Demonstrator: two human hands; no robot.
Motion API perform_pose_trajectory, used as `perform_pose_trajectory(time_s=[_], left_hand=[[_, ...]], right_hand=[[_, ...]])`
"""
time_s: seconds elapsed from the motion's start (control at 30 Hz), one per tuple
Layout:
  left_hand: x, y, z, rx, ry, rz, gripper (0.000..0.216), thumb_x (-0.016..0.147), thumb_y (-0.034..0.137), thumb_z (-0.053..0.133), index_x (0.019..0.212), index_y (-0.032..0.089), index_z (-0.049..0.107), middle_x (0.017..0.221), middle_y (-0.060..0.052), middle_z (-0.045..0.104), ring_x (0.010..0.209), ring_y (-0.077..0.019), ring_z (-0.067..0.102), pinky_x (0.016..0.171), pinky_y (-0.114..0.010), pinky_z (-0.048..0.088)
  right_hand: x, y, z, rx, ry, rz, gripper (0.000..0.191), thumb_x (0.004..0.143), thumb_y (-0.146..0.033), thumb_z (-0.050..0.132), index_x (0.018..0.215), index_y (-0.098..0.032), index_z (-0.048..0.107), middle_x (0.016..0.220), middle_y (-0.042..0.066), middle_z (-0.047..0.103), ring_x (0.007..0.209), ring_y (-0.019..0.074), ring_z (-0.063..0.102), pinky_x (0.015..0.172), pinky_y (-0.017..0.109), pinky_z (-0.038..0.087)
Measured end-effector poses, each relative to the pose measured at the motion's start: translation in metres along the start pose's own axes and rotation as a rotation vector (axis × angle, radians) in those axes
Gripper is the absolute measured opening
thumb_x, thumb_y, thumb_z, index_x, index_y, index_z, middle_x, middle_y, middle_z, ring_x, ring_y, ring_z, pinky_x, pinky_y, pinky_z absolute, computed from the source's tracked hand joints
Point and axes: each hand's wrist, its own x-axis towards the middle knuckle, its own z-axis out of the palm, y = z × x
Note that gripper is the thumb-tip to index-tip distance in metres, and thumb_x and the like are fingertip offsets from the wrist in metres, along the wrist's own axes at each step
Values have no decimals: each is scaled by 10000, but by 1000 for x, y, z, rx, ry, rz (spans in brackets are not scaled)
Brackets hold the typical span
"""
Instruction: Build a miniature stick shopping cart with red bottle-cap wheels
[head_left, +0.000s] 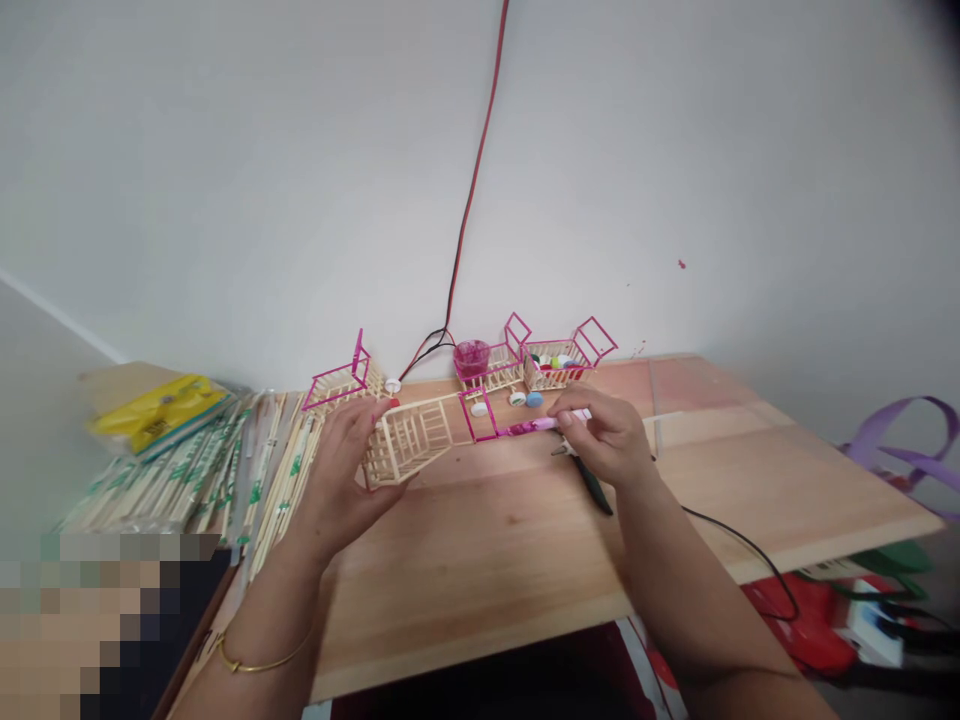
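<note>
My left hand (341, 475) is closed around a miniature shopping cart (409, 440) built from thin wooden sticks. The cart's basket is bare wood, and its handle frame (480, 415) is magenta. Between the fingertips of my right hand (604, 430) is a slim paintbrush (547, 424) with a pale pink handle. Its magenta-coated tip points left and lies at the handle frame; whether it touches, I cannot tell. A cup of magenta paint (472, 360) stands behind. Pliers (592, 485) lie under my right hand, partly hidden.
Along the wall stand a left cart (341, 385), a middle cart (491, 378) and a right cart (559, 362) holding coloured discs. Wrapped chopsticks (172, 490) and a yellow packet (169, 412) lie at left. A black cable (739, 535) crosses the board's right side. Another person is at lower left.
</note>
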Motion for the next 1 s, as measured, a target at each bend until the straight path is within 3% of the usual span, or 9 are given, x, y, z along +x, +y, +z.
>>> perform_pose_trajectory(time_s=[0.6, 0.8, 1.0], left_hand=[[0, 1, 0, -11, -8, -4, 731, 769, 263, 723, 1410, 230, 373, 1314, -138, 526, 1230, -302, 489, 1048, -485, 408], [1, 6, -1, -60, -61, 4, 769, 744, 185, 719, 1423, 246, 362, 1331, -131, 520, 1252, -308, 476, 1067, -511, 391], [2, 12, 1, -89, -70, 81, 765, 749, 142, 696, 1426, 250, 356, 1325, -136, 517, 1256, -307, 473, 1077, -526, 385]], right_hand=[[0, -1, -1, 58, -20, 8, 115, 898, -224, 543, 834, -217, 638, 703, 23, 629, 648, 171, 591, 621, 318, 459], [-2, 4, 0, -18, 86, 48, 109, 907, -241, 549, 895, -221, 655, 799, 39, 678, 721, 181, 637, 661, 318, 503], [-3, 6, 2, -47, 95, 56, 104, 908, -232, 552, 914, -220, 655, 839, 53, 689, 761, 194, 647, 700, 340, 512]])
